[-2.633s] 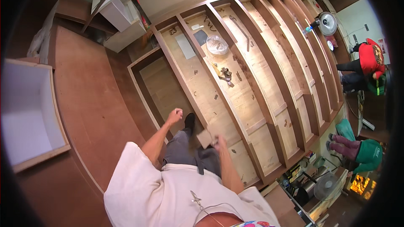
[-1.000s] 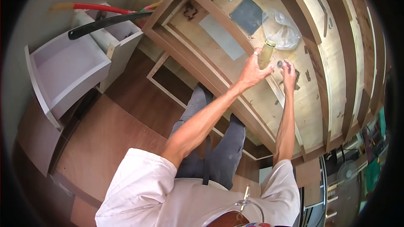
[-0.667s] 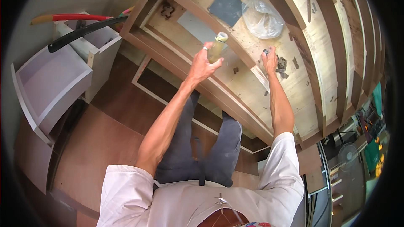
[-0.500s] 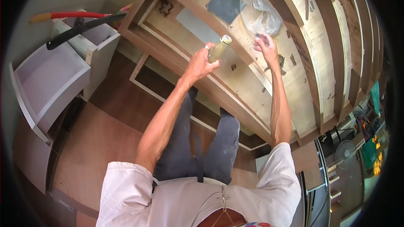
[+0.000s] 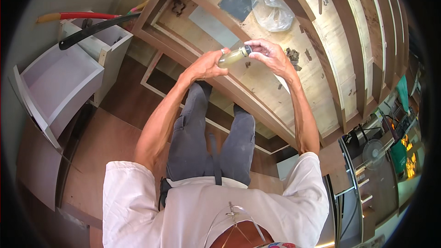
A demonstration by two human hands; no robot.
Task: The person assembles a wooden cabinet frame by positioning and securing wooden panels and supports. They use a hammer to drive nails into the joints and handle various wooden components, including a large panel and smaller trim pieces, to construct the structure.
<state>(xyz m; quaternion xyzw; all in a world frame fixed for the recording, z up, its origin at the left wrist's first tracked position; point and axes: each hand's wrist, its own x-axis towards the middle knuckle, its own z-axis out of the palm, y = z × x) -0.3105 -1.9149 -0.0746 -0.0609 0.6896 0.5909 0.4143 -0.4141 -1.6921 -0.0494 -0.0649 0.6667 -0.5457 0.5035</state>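
My left hand (image 5: 209,65) is wrapped round a small clear bottle (image 5: 233,57) of yellowish liquid, which tilts up to the right. Over the bottle's mouth sits a black cap (image 5: 248,49). The fingers of my right hand (image 5: 272,57) are closed on that cap. Both hands are above the brown wooden frame (image 5: 220,80) of a large cabinet-like piece lying open in front of me.
A clear plastic bag (image 5: 273,13), a dark square sheet (image 5: 235,3) and scattered scraps (image 5: 292,57) lie inside the frame. White drawers (image 5: 64,89) stand at left, with a black-bladed tool (image 5: 94,31) across them. A fan (image 5: 373,152) is at far right.
My right hand has come down and left from beside the plastic bag to the bottle's mouth, bringing the cap onto it. The bottle now leans further to the right.
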